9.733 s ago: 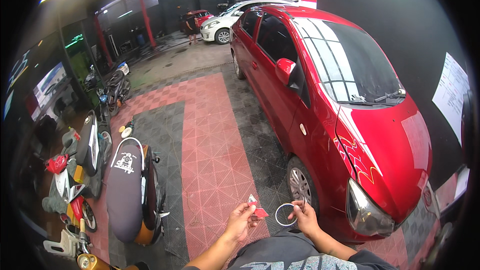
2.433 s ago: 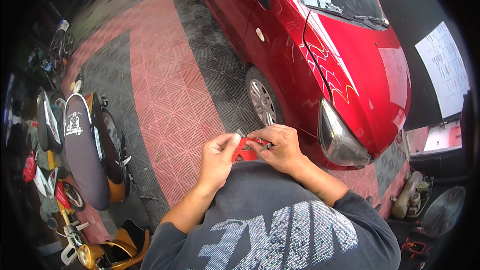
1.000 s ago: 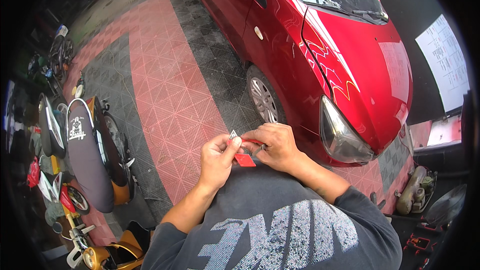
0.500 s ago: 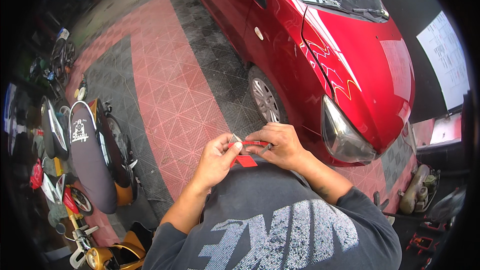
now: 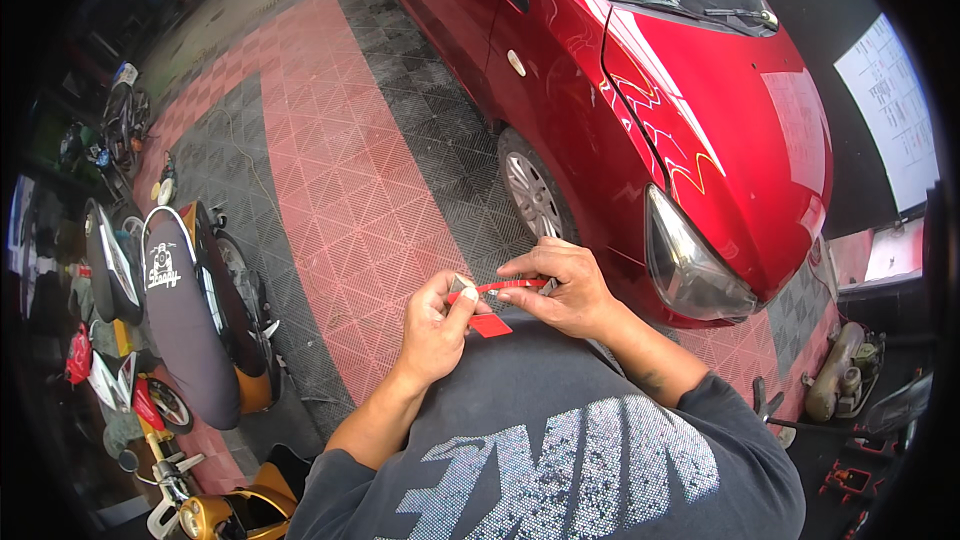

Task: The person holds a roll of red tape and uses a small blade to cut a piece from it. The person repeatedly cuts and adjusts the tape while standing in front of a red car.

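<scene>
A thin red strip [image 5: 497, 286] stretches between my two hands in front of my chest. My left hand [image 5: 436, 328] pinches its left part between thumb and fingers. A small greyish piece [image 5: 459, 283] shows at those fingertips. Below the strip hangs a flat red rectangular piece [image 5: 490, 325]; whether the two are joined, I cannot tell. My right hand [image 5: 568, 290] has its fingers curled about the strip's right end, where a small dark grey piece [image 5: 548, 286] pokes out near the thumb.
A red car [image 5: 700, 140] stands ahead and to the right, its headlight [image 5: 690, 250] close to my right arm. A scooter with a dark seat [image 5: 185, 330] and other motorbikes are parked at left. Red and grey tiles [image 5: 340, 160] cover the floor. Machinery [image 5: 845, 370] sits at right.
My right hand has shifted slightly, its fingers more raised and spread than before. The strip's right part shows more, and the hanging red piece is a little lower.
</scene>
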`<state>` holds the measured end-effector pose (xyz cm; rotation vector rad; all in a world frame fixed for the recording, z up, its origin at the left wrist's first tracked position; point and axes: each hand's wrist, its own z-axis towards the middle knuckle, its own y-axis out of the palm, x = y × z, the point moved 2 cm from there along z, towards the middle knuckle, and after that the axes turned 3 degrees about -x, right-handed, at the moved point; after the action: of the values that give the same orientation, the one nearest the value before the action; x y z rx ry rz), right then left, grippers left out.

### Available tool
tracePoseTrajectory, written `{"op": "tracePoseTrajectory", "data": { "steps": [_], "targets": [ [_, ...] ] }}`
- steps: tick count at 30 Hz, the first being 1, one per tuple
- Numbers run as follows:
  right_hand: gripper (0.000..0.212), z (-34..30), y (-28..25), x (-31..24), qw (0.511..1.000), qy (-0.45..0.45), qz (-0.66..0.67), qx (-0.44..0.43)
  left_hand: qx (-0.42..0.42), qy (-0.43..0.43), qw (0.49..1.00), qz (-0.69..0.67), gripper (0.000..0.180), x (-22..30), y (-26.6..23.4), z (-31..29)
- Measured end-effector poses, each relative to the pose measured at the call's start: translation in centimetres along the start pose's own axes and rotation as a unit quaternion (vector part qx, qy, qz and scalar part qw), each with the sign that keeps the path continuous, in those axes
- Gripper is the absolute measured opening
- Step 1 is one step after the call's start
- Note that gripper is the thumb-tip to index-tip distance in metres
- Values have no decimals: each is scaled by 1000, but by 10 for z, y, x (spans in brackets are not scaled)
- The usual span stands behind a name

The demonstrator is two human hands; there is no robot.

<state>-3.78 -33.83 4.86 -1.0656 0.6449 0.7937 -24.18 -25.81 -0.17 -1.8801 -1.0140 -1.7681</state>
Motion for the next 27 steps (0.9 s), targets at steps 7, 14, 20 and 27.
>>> {"op": "tracePoseTrajectory", "data": {
  "steps": [7,14,20,27],
  "targets": [
    [29,2,-1,6,998,22,-62,-19,-1,-76,997,-29,20,5,-6,6],
    [29,-9,-1,26,990,136,-32,12,-53,-153,962,-220,32,19,1,3],
    [28,-13,-4,30,990,141,-19,2,-28,-133,984,-119,30,-8,-4,8],
    [27,-18,-6,33,991,133,-23,-8,-17,-141,967,-212,26,-4,6,10]
  ]
}}
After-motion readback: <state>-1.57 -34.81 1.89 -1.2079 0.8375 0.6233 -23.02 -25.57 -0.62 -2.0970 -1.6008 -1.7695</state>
